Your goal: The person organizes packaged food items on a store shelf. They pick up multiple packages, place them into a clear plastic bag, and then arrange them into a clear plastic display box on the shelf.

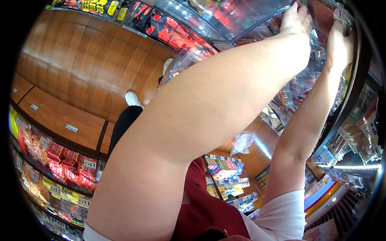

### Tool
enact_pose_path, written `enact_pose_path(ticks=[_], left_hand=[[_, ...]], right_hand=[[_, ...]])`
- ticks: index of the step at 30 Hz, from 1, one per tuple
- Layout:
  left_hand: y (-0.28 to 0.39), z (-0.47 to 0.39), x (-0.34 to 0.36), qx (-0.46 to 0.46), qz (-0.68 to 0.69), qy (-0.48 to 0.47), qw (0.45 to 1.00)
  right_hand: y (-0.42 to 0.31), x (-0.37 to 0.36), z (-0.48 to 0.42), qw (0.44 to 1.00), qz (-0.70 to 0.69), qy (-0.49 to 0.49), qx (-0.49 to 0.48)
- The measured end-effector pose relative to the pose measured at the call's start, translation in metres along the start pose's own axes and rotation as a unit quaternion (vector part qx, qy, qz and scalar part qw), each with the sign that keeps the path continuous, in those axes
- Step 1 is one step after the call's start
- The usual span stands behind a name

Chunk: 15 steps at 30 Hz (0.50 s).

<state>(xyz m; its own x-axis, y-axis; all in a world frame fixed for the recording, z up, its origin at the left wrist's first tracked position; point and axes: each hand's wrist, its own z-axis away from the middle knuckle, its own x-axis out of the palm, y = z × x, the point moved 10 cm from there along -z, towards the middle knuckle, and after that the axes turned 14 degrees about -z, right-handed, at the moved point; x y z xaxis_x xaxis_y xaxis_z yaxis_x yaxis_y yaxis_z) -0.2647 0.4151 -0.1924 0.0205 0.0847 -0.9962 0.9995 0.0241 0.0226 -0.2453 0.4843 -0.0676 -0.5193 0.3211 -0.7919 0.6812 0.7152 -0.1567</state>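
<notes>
Both bare arms reach away to the upper right over a bin of clear-wrapped packets (316,60). My left hand (297,22), with a ring on one finger, is at the corner of a clear plastic container (253,18); its fingertips run to the picture's top edge, and its grip is unclear. To its right, my right hand (340,45) holds the edge of a reddish-brown plastic packet (324,18), its thumb by a small printed label (341,16). The far fingers of the right hand are mostly hidden.
Black and red snack bags (172,31) fill trays beside the containers. A dark curved shelf edge (359,57) runs close by the right hand. Wooden cabinets (60,117) and shelves of red packets (64,165) stand at the left. A clear plastic bag (242,143) shows between the arms.
</notes>
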Motion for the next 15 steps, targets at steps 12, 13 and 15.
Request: enact_pose_path(ticks=[12,13,15], left_hand=[[-0.002,-0.002,0.019,-0.096,-0.336,-0.421,0.837],[0.002,-0.01,0.023,-0.072,-0.255,-0.348,0.899],[0.01,-0.012,0.006,0.023,0.074,0.005,0.997]], right_hand=[[0.019,0.019,0.036,0.998,0.066,0.021,0.006],[0.018,0.026,0.039,0.997,-0.004,-0.006,0.079],[-0.01,0.038,0.037,0.992,0.107,-0.053,-0.033]])
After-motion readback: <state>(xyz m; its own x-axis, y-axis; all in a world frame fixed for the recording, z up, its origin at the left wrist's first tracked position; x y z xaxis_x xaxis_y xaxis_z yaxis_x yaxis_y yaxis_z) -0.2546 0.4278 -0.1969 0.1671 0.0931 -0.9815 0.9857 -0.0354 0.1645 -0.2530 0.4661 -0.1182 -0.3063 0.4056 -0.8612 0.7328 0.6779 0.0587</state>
